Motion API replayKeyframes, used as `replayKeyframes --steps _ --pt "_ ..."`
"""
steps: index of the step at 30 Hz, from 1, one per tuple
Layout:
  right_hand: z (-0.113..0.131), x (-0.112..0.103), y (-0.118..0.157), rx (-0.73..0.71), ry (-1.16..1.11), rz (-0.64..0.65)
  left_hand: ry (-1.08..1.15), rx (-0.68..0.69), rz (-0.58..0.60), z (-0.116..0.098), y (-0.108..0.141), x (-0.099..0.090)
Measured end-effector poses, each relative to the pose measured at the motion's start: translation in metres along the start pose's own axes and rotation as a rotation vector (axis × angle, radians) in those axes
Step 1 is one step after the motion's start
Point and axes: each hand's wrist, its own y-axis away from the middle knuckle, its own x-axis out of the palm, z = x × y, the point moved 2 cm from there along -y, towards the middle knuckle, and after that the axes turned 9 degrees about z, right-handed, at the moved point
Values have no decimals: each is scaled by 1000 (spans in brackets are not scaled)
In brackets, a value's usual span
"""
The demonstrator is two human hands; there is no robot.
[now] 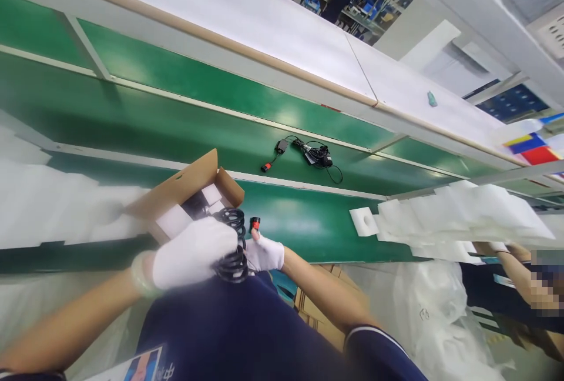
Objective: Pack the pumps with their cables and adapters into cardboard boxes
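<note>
Both hands wear white gloves. My left hand (191, 251) is closed on a coiled black cable (233, 272), in front of an open cardboard box (194, 184). White foam pieces (174, 222) and a dark item show inside the box. To the right of the coil, my right hand (264, 253) is closed, with its thumb against a black and red connector (255, 225) that points up from the fingers. Another black cable bundle (324, 156) with a small box and a red-tipped connector (267, 167) lies on the green belt behind.
Stacked white foam (458, 213) stands at the right, more foam (57, 207) at the left. A long white shelf (247, 22) runs above the green belt (220, 140). Another person's arm (515, 272) shows at the far right. Flattened cardboard (321, 322) lies below.
</note>
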Motion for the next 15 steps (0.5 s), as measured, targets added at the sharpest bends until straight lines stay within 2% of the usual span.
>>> replayKeyframes --steps 2,4,5,7,9,10,13,15 --pt "4 -7 1 46 -207 77 -166 140 12 -7 3 13" --pt "10 -21 4 96 -346 82 -232 239 2 -12 9 24" --pt "16 -30 5 89 -361 39 -216 268 -5 -13 11 28" --pt "30 -50 7 -20 -376 -101 -124 286 0 -16 14 32" --pt "48 -63 6 -141 -396 -153 -38 299 45 -19 12 34" --pt "56 -67 5 -157 -398 -126 -2 322 73 -22 9 34" --pt "74 -65 -4 -86 -374 2 71 411 148 -27 4 29" --pt "84 -62 -7 -125 -358 -49 60 353 175 -21 9 20"
